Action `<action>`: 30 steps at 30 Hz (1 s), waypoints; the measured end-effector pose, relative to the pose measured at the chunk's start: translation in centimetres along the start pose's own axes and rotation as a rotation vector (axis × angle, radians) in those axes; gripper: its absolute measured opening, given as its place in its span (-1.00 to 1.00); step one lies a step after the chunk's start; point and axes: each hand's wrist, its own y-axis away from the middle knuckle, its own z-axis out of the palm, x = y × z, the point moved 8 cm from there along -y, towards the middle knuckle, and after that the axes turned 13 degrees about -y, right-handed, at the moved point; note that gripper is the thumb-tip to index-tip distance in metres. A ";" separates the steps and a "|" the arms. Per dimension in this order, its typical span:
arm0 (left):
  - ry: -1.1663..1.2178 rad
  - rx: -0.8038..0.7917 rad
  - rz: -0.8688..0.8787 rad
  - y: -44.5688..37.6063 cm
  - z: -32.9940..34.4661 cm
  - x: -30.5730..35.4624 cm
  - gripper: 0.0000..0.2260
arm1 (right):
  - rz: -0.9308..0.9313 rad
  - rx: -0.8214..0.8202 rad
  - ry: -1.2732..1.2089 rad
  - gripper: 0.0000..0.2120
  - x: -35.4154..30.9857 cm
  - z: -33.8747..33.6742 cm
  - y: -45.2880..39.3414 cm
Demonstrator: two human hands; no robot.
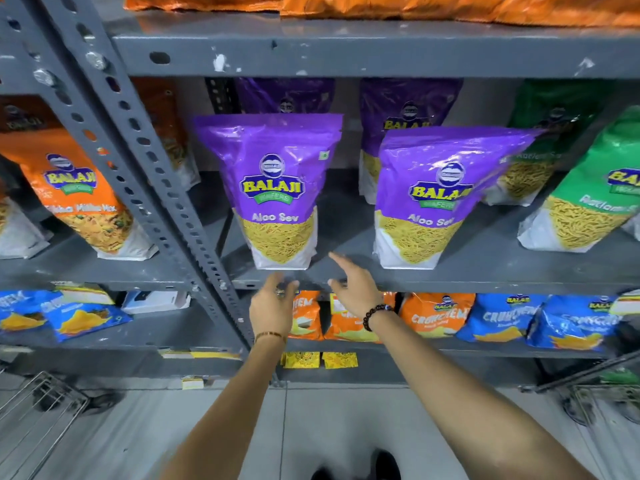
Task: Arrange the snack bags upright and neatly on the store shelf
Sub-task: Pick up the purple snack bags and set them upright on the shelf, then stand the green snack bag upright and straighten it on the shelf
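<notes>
Two purple Aloo Sev bags stand upright at the front of the grey middle shelf: the left purple bag and the right purple bag. More purple bags stand behind them. My left hand hovers just below the left bag's base at the shelf lip, fingers curled, holding nothing. My right hand is stretched out open in the gap between the two front bags, touching neither.
Orange mix bags stand in the left bay and green Ratlami Sev bags at the right. A perforated steel upright divides the bays. Blue and orange Crunchem packs fill the lower shelf. Wire carts stand on the floor.
</notes>
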 end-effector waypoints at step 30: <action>0.066 -0.471 0.215 10.2 31.5 39.1 -0.38 | 0.312 0.254 -0.314 -0.20 24.2 -47.4 2.7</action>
